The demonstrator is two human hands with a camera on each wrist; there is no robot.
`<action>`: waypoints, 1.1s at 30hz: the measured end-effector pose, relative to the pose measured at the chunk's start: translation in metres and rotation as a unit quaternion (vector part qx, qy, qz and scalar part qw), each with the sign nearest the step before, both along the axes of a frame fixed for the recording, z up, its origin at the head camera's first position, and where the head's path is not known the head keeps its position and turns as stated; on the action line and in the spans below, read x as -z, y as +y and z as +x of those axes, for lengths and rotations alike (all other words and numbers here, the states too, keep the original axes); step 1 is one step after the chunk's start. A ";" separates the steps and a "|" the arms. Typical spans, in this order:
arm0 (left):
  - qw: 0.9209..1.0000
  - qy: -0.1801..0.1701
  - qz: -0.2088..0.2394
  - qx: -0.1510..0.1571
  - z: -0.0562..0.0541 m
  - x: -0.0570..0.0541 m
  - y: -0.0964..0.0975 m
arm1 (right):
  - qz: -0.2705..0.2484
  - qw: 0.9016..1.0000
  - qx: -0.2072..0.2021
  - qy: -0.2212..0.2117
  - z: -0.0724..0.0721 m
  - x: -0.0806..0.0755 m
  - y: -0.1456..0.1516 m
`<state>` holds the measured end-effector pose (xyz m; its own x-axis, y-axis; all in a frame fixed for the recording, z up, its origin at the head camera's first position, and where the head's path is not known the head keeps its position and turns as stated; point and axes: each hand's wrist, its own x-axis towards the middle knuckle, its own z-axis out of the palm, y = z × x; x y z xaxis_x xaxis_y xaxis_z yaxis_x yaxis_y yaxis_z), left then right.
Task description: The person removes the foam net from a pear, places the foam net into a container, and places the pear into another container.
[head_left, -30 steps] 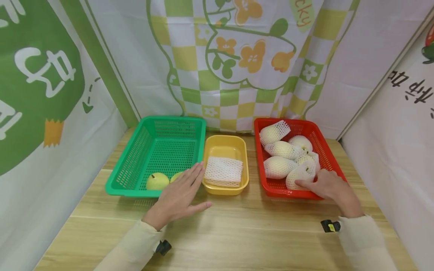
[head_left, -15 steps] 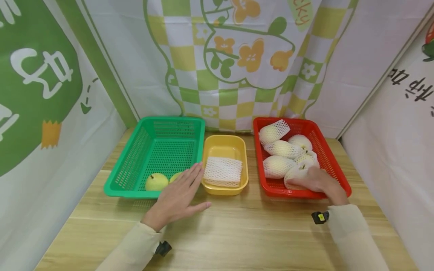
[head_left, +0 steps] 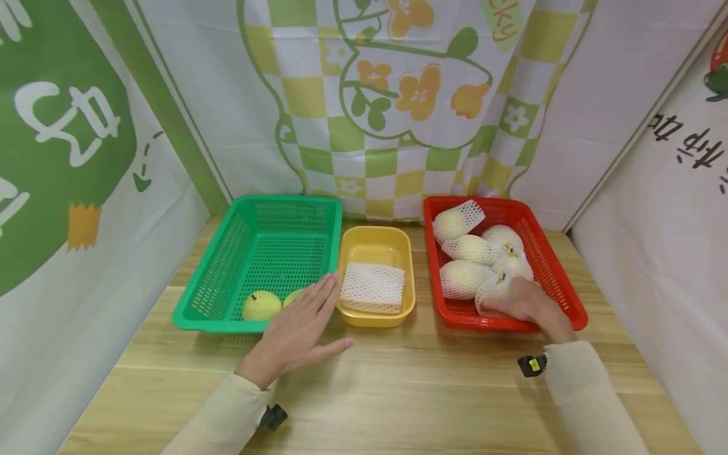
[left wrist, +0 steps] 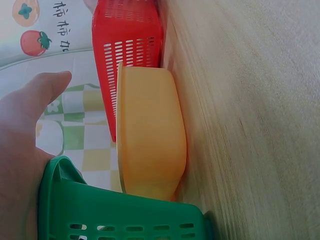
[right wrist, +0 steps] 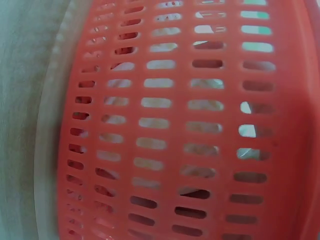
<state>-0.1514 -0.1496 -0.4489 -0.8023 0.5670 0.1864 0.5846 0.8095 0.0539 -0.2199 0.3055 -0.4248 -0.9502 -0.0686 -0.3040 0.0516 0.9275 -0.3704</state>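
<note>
In the red basket [head_left: 443, 320] at the right, several pale yellow pears sit in white foam net sleeves. My right hand [head_left: 526, 300] reaches over its front rim, with thumb and fingers round the near netted pear [head_left: 493, 292]; the fingertips are hidden. Only the red basket wall [right wrist: 170, 120] fills the right wrist view. My left hand [head_left: 301, 332] is held flat with straight fingers over the front right corner of the green basket [head_left: 196, 316]. One bare yellow-green pear [head_left: 261, 306] lies there, and a second pear [head_left: 292, 297] is partly covered by that hand.
Between the baskets stands a yellow tray [head_left: 378, 237] holding a stack of white foam net sleeves [head_left: 372, 287]. All three containers are on a wooden table [head_left: 421, 392]. Behind them hangs a checked curtain [head_left: 381, 164], with printed cloth at both sides.
My right hand has moved left and inward, from beside the near netted pear to over it, and the fingers have come round it. My left hand stays in place.
</note>
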 end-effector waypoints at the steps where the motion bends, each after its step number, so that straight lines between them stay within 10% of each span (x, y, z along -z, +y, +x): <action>1: 1.000 -0.001 0.001 0.000 0.000 0.000 0.000 | -0.001 1.000 0.001 0.001 0.000 0.000 0.001; 17: 1.000 -0.003 0.001 -0.007 0.001 0.000 0.000 | -0.015 0.995 -0.028 0.091 0.009 -0.031 -0.006; 33: 1.000 -0.004 0.003 -0.006 0.000 0.001 0.000 | -0.057 0.984 -0.085 0.145 0.031 -0.067 -0.073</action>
<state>-0.1514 -0.1500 -0.4503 -0.8101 0.5569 0.1834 0.5752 0.8155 0.0641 -0.1889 0.2322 -0.3577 -0.9676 -0.2526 -0.0023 -0.2247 0.8646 -0.4495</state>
